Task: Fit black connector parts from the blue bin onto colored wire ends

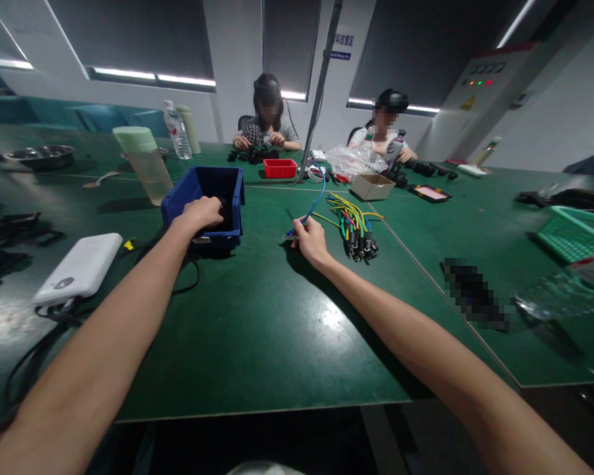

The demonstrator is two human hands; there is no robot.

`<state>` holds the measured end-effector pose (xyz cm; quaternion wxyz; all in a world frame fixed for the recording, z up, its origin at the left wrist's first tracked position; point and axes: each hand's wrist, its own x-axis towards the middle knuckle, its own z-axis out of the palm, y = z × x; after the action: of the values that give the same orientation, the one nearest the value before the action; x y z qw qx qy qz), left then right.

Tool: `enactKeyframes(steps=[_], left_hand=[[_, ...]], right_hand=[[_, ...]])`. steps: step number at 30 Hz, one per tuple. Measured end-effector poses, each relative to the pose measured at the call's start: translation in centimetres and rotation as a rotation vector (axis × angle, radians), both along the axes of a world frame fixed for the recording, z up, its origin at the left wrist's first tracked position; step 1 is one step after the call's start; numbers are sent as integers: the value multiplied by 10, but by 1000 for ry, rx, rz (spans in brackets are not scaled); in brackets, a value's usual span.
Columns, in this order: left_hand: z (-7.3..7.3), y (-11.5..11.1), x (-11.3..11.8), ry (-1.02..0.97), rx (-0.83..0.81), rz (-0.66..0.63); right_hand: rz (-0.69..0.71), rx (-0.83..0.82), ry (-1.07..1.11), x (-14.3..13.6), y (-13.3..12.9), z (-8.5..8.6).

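Observation:
My left hand (204,212) reaches into the blue plastic bin (218,178). Its fingertips sink among dark contents, so their grip is hidden. A blue wire (321,189) is pinched in my right hand (309,239), low over the green table. One end of this wire, with what looks like a metal terminal, pokes out to the left of the fingers, while the rest curves up and away. Just right of that hand lies a bundle of yellow, green and blue wires (355,221) with dark sleeves and metal ends toward me.
A white power bank (82,267) with black cables lies left of the bin, near a tilted bottle (144,165). Beyond stand a red tray (280,168), a small cardboard box (372,187) and a metal pole (319,92). Two people sit across the table (257,343). A green basket (577,234) is at right.

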<state>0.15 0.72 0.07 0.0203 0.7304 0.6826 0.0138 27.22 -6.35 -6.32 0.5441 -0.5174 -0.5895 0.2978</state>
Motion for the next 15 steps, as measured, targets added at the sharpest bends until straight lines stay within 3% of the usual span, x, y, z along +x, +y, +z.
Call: enactKeyframes(steps=[5, 12, 15], left_hand=[[-7, 4, 0, -68, 156, 90], [-5, 7, -2, -298, 220, -87], [0, 4, 2, -318, 255, -39]], right_hand=[[-3, -3, -13, 0, 0, 1], [0, 15, -9, 0, -1, 0], [-7, 7, -9, 1, 0, 0]])
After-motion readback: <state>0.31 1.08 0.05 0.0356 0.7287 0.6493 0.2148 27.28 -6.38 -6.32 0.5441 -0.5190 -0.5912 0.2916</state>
